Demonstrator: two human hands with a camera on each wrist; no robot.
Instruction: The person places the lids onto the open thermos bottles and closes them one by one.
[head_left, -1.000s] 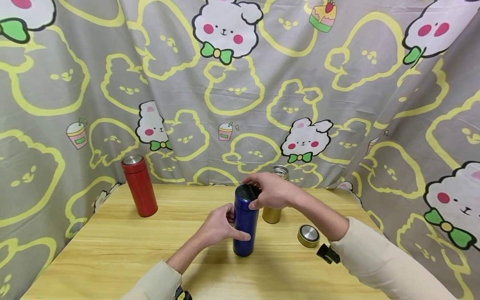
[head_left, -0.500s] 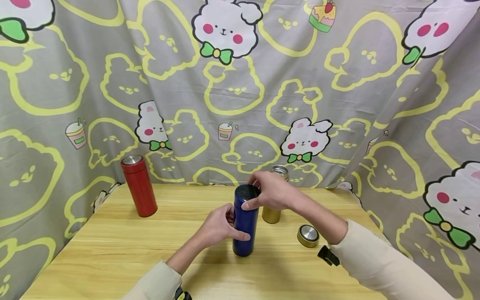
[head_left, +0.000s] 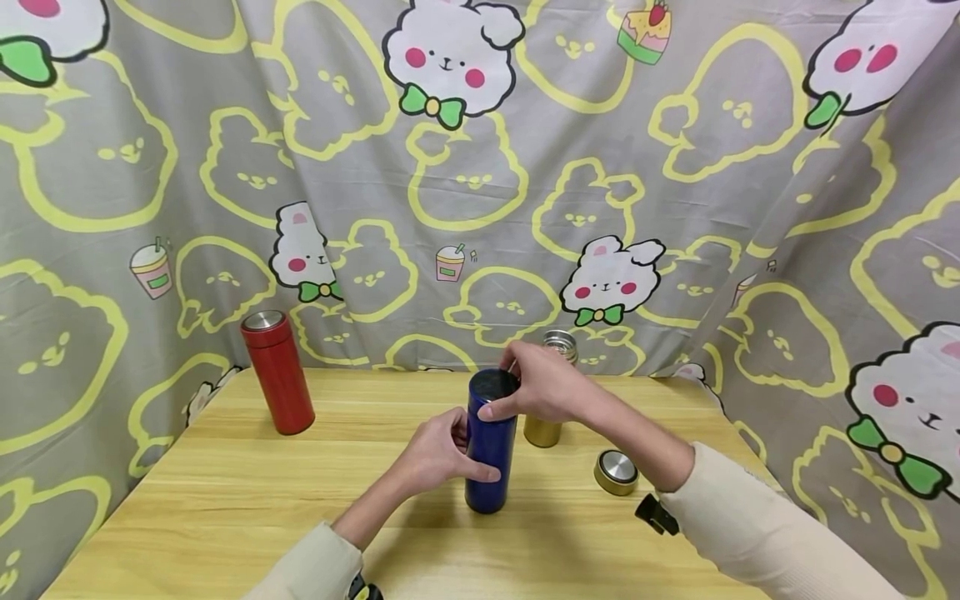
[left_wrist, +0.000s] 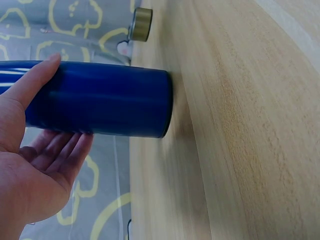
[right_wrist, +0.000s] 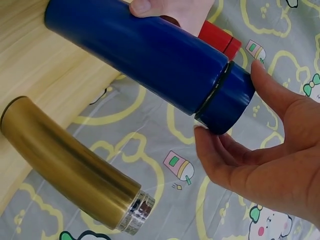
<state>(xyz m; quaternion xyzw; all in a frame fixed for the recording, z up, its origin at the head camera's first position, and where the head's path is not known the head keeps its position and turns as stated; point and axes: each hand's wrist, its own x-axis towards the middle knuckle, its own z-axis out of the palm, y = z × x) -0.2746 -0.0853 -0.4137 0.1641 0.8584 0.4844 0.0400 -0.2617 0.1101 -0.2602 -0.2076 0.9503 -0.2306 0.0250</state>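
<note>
A blue thermos bottle (head_left: 486, 454) stands upright on the table, its dark, shiny top facing up. My left hand (head_left: 433, 457) grips the bottle's body from the left, thumb across the front and fingers behind; the left wrist view shows the thumb on the blue wall (left_wrist: 115, 100). Up at the top, my right hand (head_left: 546, 385) pinches the blue lid (right_wrist: 232, 100) between thumb and fingers. A thin dark seam runs between lid and body in the right wrist view. Behind my right hand stands a gold thermos bottle (head_left: 542, 430) with its steel neck (right_wrist: 136, 214) bare.
A gold lid (head_left: 617, 472) with a silver top lies on the table, right of the blue bottle. Toward the back left stands a red thermos bottle (head_left: 279, 375) with its lid on. A patterned grey curtain (head_left: 480, 200) hangs behind the wooden table (head_left: 247, 508).
My right thumb has slid left across the front of the lid while the fingers behind shifted right, the hand turning about the lid. The left hand and bottle stay in place.
</note>
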